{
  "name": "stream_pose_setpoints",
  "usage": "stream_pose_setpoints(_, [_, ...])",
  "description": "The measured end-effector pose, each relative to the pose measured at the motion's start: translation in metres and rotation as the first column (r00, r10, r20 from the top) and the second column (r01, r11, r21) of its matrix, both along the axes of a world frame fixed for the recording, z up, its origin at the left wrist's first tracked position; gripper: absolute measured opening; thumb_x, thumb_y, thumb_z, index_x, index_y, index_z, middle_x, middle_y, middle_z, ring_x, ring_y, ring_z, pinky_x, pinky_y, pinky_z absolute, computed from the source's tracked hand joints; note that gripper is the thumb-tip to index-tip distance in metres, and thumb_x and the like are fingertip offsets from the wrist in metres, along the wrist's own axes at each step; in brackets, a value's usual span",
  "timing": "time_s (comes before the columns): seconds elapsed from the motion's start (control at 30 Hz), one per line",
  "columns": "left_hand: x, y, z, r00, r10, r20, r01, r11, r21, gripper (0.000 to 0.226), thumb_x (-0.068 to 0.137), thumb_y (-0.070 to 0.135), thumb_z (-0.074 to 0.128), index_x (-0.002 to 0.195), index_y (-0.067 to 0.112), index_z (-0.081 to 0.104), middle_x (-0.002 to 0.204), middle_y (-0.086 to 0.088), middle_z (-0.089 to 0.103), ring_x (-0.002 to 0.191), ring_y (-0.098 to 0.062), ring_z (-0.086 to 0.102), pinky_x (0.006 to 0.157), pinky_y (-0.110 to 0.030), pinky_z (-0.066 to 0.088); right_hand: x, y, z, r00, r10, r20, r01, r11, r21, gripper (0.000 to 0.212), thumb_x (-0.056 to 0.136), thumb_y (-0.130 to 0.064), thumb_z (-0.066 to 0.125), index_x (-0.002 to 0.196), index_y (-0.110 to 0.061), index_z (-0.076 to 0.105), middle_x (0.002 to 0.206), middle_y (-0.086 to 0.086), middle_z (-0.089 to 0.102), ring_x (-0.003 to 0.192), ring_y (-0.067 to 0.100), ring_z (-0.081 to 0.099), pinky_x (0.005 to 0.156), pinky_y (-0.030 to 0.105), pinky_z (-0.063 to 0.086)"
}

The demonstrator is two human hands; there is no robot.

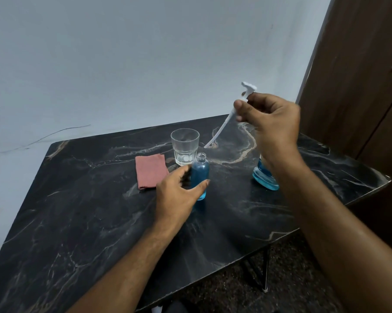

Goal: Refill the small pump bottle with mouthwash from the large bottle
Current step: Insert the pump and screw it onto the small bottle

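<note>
On the marble table (pixel 100 222), the left hand (pixel 179 195) gripped the small bottle (pixel 200 175) steady — the right hand (pixel 271 123) pinched its pump (pixel 230 114) aloft, likely for reinsertion.

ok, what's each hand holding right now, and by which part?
Right hand pinches the white pump head at its collar, tube dangling. Left hand wraps the small bottle around its body, upright on the table.

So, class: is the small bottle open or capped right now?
Open. The small bottle's neck is bare, and the right hand holds the white pump in the air, clear of it. The left hand steadies the bottle.
</note>
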State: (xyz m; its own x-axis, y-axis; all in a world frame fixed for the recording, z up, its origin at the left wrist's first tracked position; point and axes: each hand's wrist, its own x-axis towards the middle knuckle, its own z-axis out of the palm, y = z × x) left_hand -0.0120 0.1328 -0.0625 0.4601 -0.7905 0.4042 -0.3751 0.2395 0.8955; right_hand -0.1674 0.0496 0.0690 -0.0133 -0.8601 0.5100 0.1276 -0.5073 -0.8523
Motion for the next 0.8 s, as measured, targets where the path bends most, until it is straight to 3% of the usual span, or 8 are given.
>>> stream_pose_setpoints(0.17, [0.001, 0.0007, 0.0012, 1.0, 0.0, -0.002, 0.0, 1.0, -0.002, 0.038, 0.074, 0.017, 0.09, 0.107, 0.029, 0.075, 0.093, 0.016, 0.077, 0.085, 0.001, 0.074, 0.076, -0.021, 0.061, -0.0001, -0.0019, 0.004, 0.998, 0.056, 0.038, -0.058, 0.997, 0.048, 0.034, 0.079, -0.013, 0.084, 0.108, 0.002, 0.073, 0.092, 0.016, 0.077, 0.073, 0.026, 0.073, 0.081, 0.04, 0.063])
stream_pose_setpoints(0.3, [0.0007, 0.0006, 0.0018, 1.0, 0.006, -0.001, -0.006, 1.0, 0.002, 0.039, 0.074, 0.019, 0.09, 0.106, 0.032, 0.073, 0.093, 0.016, 0.077, 0.084, 0.001, 0.074, 0.075, -0.019, 0.06, -0.0007, -0.0001, 0.0033, 0.997, 0.076, 0.003, -0.076, 0.995, 0.06, 0.029, 0.08, -0.011, 0.083, 0.104, 0.001, 0.074, 0.093, 0.016, 0.077, 0.071, 0.023, 0.072, 0.079, 0.039, 0.064])
stream_pose_setpoints(0.43, [0.0008, -0.0006, 0.0011, 1.0, 0.023, 0.016, -0.023, 1.0, 0.013, 0.041, 0.074, 0.021, 0.09, 0.112, 0.023, 0.076, 0.095, 0.014, 0.077, 0.085, 0.0, 0.074, 0.075, -0.019, 0.061, -0.0014, -0.0012, 0.0002, 0.994, 0.091, -0.06, -0.086, 0.994, 0.071, 0.029, 0.081, -0.009, 0.081, 0.107, 0.002, 0.073, 0.092, 0.013, 0.077, 0.073, 0.024, 0.073, 0.08, 0.04, 0.064])
stream_pose_setpoints(0.63, [0.0022, -0.0019, -0.0001, 0.999, 0.041, 0.031, -0.042, 0.999, 0.019, 0.038, 0.075, 0.023, 0.09, 0.111, 0.023, 0.076, 0.095, 0.011, 0.078, 0.085, -0.001, 0.074, 0.076, -0.025, 0.063, -0.006, -0.0052, 0.0069, 0.996, 0.087, 0.018, -0.088, 0.995, 0.054, 0.03, 0.081, -0.008, 0.082, 0.106, 0.005, 0.072, 0.091, 0.018, 0.076, 0.07, 0.025, 0.07, 0.079, 0.039, 0.063])
stream_pose_setpoints(0.8, [0.0011, -0.0012, 0.0017, 0.999, 0.033, 0.041, -0.033, 0.999, 0.017, 0.042, 0.074, 0.022, 0.09, 0.113, 0.023, 0.075, 0.096, 0.013, 0.077, 0.087, 0.0, 0.074, 0.078, -0.024, 0.063, -0.0015, -0.0021, 0.0022, 0.986, 0.136, -0.099, -0.128, 0.989, 0.076, 0.02, 0.081, -0.007, 0.082, 0.099, -0.003, 0.074, 0.086, 0.017, 0.076, 0.068, 0.025, 0.069, 0.08, 0.044, 0.063])
